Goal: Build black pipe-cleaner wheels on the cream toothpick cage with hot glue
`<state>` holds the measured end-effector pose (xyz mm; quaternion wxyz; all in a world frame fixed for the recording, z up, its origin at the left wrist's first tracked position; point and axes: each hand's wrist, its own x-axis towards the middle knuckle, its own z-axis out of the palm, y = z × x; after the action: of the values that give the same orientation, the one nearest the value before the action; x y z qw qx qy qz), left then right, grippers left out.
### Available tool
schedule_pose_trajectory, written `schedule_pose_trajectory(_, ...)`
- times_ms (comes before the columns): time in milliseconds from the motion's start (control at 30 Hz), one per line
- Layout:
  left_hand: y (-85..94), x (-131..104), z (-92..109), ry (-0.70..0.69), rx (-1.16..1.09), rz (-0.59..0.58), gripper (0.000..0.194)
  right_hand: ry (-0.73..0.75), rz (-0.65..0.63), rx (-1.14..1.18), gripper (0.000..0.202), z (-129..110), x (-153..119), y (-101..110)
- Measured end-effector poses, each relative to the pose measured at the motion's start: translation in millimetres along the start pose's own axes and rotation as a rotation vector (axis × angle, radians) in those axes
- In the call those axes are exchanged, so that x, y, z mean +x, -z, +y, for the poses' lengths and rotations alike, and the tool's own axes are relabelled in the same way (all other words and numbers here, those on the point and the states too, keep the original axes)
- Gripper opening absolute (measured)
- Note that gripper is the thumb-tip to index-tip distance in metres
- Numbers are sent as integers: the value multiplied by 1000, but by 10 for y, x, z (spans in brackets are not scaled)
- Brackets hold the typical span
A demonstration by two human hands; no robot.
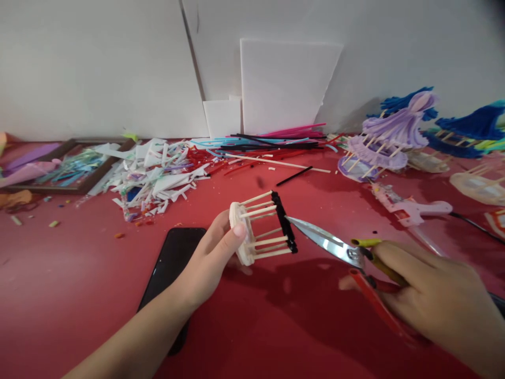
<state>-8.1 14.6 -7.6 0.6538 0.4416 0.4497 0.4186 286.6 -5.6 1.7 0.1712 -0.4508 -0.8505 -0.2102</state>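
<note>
My left hand grips the pale round base of a small craft pavilion, thumb on top. The pavilion is tipped on its side, its wooden stick posts pointing right. A black fuzzy pipe-cleaner ring joins the stick ends. In my right hand is a pair of scissors with yellow and red handles, my fingers wrapped round them. The blade tips are at or very near the black ring; whether they touch it I cannot tell. The blades look nearly closed.
A black phone lies under my left forearm. Behind are white scraps, pipe cleaners and a loose black piece. To the right stand a purple-roofed pavilion, blue-roofed ones and a pink-white glue gun.
</note>
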Motion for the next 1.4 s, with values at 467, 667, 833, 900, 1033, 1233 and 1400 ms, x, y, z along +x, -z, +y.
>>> schedule_pose_trajectory(467, -37, 54, 163, 206, -310, -32, 54, -71, 11, 164, 45, 27, -1, -41)
schedule_pose_trajectory(667, -24, 43, 147, 208, -388, -131, 42, -119, 40, 134, 40, 24, -20, -85)
schedule_pose_trajectory(833, 84, 46, 133, 188, -599, -269, 29, -130, 87, 149, 38, 2, 52, -49)
schedule_pose_trajectory(900, 123, 43, 117, 213, -659, -312, 25, -142, 84, 139, 42, -3, 78, -40)
schedule_pose_trajectory(1033, 129, 35, 125, 276, -676, -269, 29, -246, 78, 114, 53, 9, 83, -52)
schedule_pose_trajectory(1233, 115, 10, 151, 360, -554, 1, 21, -539, -173, 247, 68, 25, 83, -51)
schedule_pose_trajectory(1400, 177, -11, 103, 374, -484, 37, 18, -594, -449, 157, 49, 87, 62, -118)
